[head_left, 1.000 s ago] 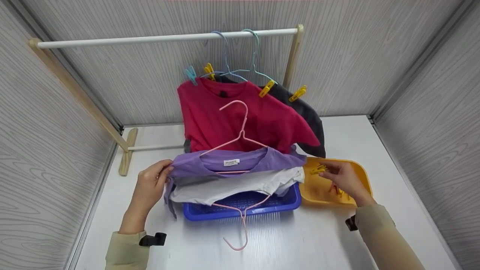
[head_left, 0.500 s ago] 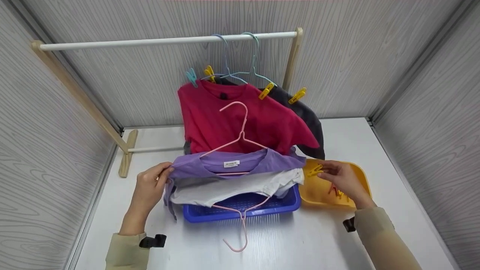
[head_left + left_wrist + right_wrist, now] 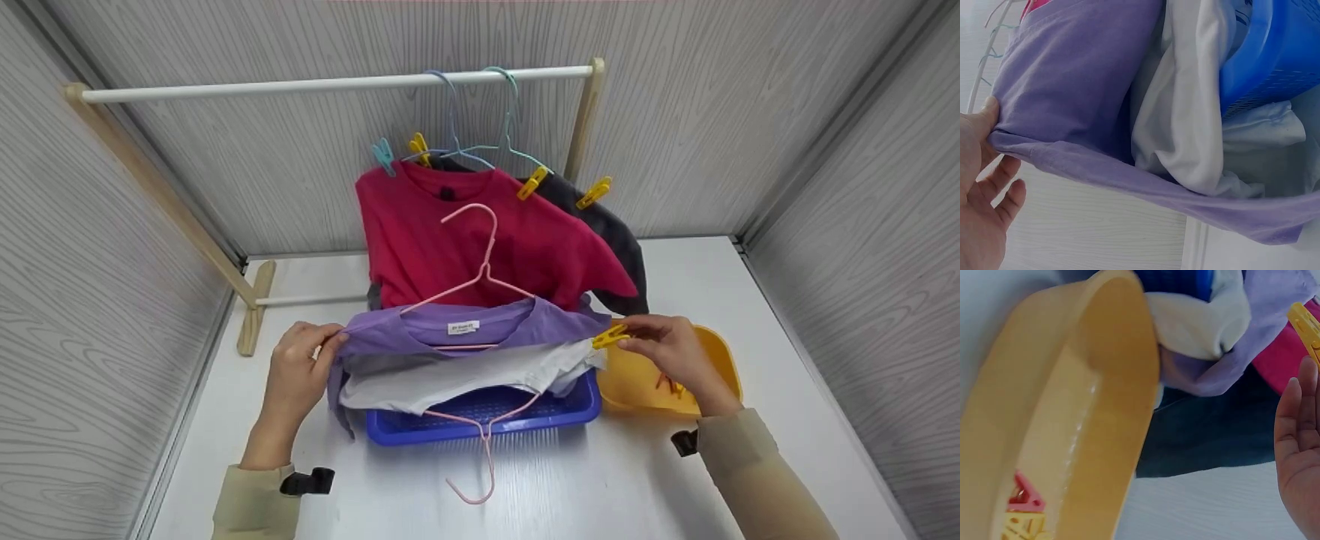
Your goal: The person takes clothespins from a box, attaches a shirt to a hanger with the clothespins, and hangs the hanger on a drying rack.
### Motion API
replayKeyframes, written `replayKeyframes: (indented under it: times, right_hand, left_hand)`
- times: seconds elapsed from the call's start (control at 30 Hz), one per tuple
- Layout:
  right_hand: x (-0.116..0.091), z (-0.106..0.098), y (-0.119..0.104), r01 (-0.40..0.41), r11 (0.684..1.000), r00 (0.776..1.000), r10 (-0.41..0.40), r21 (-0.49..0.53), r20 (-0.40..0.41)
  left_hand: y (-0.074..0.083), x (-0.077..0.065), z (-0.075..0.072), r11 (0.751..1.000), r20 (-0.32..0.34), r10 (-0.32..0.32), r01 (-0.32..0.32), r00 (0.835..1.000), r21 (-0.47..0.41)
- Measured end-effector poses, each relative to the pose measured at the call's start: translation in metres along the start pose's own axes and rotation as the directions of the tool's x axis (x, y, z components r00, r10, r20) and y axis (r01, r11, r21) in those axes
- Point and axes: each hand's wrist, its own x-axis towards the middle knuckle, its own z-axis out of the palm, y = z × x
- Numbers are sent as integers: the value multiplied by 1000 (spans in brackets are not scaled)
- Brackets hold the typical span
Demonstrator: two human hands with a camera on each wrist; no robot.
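Blue basket (image 3: 420,435): landmark; far part hidden beneath clothing.

Purple shirt (image 3: 375,331): spread over the basket's far side, beyond the white garment (image 3: 450,375); lower portion out of sight.

Left hand (image 3: 296,367): left of the basket, thumb and fingers pinching the shirt's left edge.

Right hand (image 3: 667,351): to the basket's right, fingertips gripping a yellow clothespin (image 3: 610,337) beside the shirt's right end; contact between clip and cloth cannot be told. The right wrist view cuts off hand and clip.

Upper pink hanger (image 3: 487,255): beyond the basket, shoulders partly inside the purple neckline.

Lower pink hanger (image 3: 488,450): hook projecting on the basket's near side, remainder covered by white cloth.

Yellow tray (image 3: 630,382): just right of the basket, partly behind the right hand; red and yellow clips inside, number unclear.

Red shirt (image 3: 480,232): behind the basket, bottom hidden; dark garment (image 3: 615,232) mostly concealed behind it.
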Motion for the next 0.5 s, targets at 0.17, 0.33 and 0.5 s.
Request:
replayKeyframes:
  times: [0.17,0.33,0.5]
  right_hand:
    - [-1,13,-38,101,994,995,-102,-37,-19]
    - [3,28,-62,223,972,974,-225,-73,-15]
    - [10,44,-79,306,949,952,-305,-77,25]
  left_hand:
    - [1,-1,-1,1000,19,-17,17,1000,-9]
    - [-1,-1,0,1000,21,-4,4,1000,-13]
    - [-1,-1,0,1000,16,4,-4,1000,-11]
